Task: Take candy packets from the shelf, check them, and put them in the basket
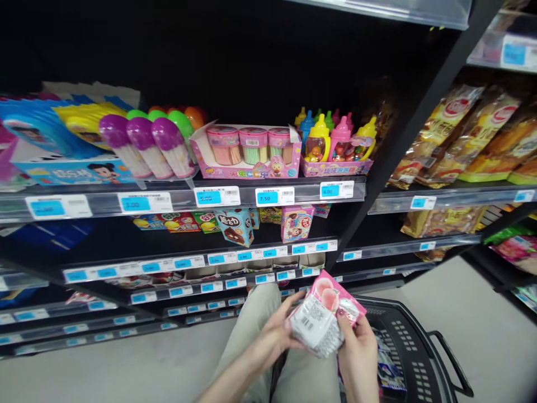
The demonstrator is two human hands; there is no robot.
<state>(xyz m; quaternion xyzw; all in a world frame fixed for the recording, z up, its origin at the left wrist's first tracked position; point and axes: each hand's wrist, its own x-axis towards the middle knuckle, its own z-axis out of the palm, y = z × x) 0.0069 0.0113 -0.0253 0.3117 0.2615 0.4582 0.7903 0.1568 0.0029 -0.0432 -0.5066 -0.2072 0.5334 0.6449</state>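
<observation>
A pink and white packet (321, 316) with peaches pictured on it and a barcode on its white part is between my two hands, above my lap. My left hand (279, 324) grips its left side, fingers behind it and partly hidden. On the right edge, my right hand (356, 338) is closed with the thumb on the front. Below and right of my right hand stands a black shopping basket (413, 324). Dark blue and silver packets (390, 366) lie inside it, partly covered by my right arm.
Ahead is a dark shelf rack with price tags (274, 196). Its upper shelf holds purple-topped toys (140, 134), a pink box of stick tubs (251, 170) and bottle-shaped candy (319, 137). Small boxes (237, 225) stand lower. Bagged bread (451, 131) fills the right shelf.
</observation>
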